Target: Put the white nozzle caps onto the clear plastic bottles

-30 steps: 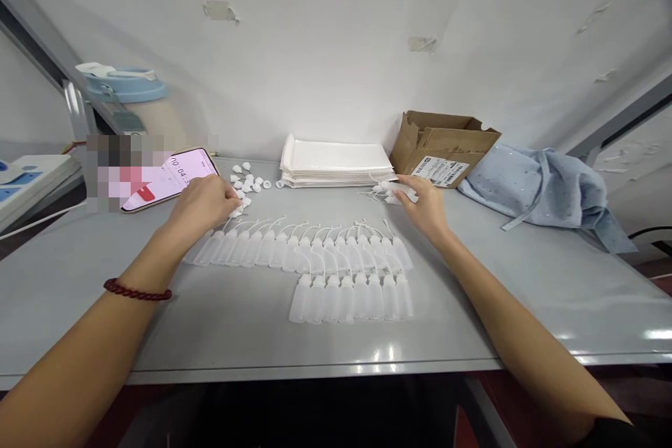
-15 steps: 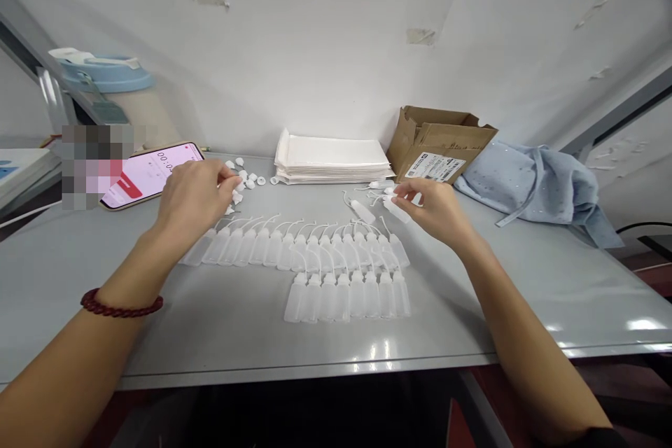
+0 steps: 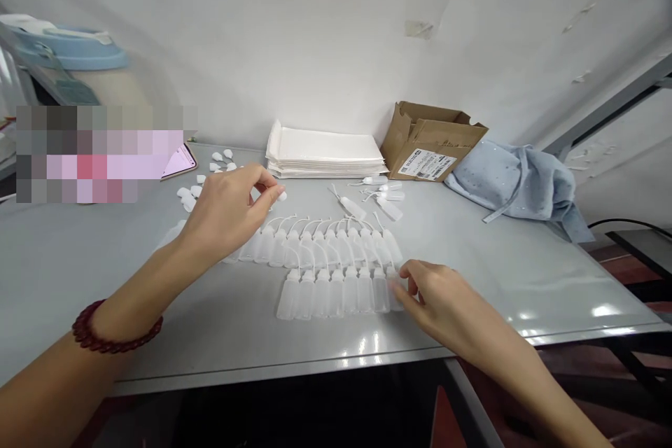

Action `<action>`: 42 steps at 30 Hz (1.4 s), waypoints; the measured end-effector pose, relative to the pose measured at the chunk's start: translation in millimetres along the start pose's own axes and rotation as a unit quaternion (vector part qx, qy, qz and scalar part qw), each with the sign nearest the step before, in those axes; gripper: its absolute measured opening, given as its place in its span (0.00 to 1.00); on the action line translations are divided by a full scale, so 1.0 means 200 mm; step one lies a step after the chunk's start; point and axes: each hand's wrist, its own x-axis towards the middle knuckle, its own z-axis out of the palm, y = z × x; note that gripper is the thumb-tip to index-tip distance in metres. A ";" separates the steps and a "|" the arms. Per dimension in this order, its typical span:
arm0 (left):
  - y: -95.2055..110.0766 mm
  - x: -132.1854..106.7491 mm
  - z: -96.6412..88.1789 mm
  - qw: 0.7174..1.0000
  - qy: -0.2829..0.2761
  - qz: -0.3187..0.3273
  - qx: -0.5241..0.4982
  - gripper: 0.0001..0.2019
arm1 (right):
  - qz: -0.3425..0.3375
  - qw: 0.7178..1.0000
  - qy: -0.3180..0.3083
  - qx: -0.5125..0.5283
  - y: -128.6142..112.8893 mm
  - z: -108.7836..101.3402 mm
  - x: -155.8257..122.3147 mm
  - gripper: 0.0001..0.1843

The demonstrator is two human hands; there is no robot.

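Small translucent plastic bottles lie in two rows on the grey table (image 3: 472,252): a back row (image 3: 315,245) with thin tethered tips and a shorter front row (image 3: 330,292). My right hand (image 3: 441,297) rests at the right end of the front row, its fingers curled on the last bottle (image 3: 393,288) there. Over the left part of the back row hovers my left hand (image 3: 228,213), thumb and forefinger pinched on a small white cap (image 3: 282,194). A red bead bracelet (image 3: 113,329) circles my left wrist.
Loose white caps (image 3: 210,168) lie at the back left beside a phone (image 3: 178,161). Further back are a few loose bottles (image 3: 372,199), a stack of white bags (image 3: 323,154), an open cardboard box (image 3: 430,143) and a blue cloth (image 3: 519,182). A blue-lidded container (image 3: 68,59) stands far left.
My right hand has come from the loose bottles at the back down to the right end of the front row, carrying a bottle. My left hand lifted from the caps and moved right.
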 end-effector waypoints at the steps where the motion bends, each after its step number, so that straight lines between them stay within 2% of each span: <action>1: 0.00 0.00 0.00 1.000 -0.003 0.001 0.002 0.07 | 0.002 1.000 0.008 0.008 0.01 0.01 -0.01 0.14; 5: -0.03 0.01 0.01 1.000 -0.010 -0.016 0.010 0.07 | 0.038 0.999 -0.004 0.012 0.03 0.04 0.00 0.11; 10: -0.02 0.01 0.01 1.000 -0.002 -0.016 0.002 0.06 | 0.110 0.993 -0.040 0.032 0.03 0.03 0.00 0.14; 14: 0.03 -0.01 0.01 0.997 -0.010 -0.023 -0.069 0.07 | 0.129 0.988 0.028 0.079 -0.01 -0.02 -0.01 0.12; 16: 0.06 -0.03 0.01 0.992 -0.030 -0.023 -0.121 0.07 | 0.099 0.988 0.086 0.086 -0.05 -0.04 0.01 0.12; 19: 0.10 -0.05 0.02 0.972 -0.093 -0.022 -0.213 0.07 | 0.016 0.981 0.170 0.088 -0.12 -0.06 0.10 0.10; 21: 0.13 -0.07 0.03 0.952 -0.141 -0.028 -0.271 0.07 | -0.040 0.974 0.205 0.084 -0.16 -0.05 0.19 0.09; 23: 0.15 -0.08 0.05 0.932 -0.167 -0.040 -0.318 0.07 | -0.091 0.968 0.222 0.077 -0.19 -0.02 0.29 0.09; 24: 0.16 -0.09 0.06 0.925 -0.162 -0.050 -0.340 0.08 | -0.114 0.966 0.219 0.077 -0.19 0.00 0.33 0.09; 26: 0.17 -0.09 0.07 0.915 -0.115 -0.076 -0.378 0.08 | -0.153 0.963 0.206 0.082 -0.20 0.03 0.39 0.10; 28: 0.16 -0.09 0.08 0.908 -0.054 -0.104 -0.402 0.09 | -0.183 0.957 0.208 0.091 -0.19 0.07 0.43 0.10; 30: 0.16 -0.08 0.09 0.903 -0.030 -0.120 -0.411 0.09 | -0.201 0.949 0.222 0.102 -0.19 0.10 0.44 0.09; 37: 0.16 -0.09 0.10 0.905 -0.057 -0.113 -0.406 0.07 | -0.257 0.928 0.245 0.112 -0.18 0.15 0.40 0.07; 42: 0.16 -0.09 0.10 0.904 -0.101 -0.099 -0.404 0.07 | -0.260 0.921 0.266 0.115 -0.17 0.16 0.38 0.07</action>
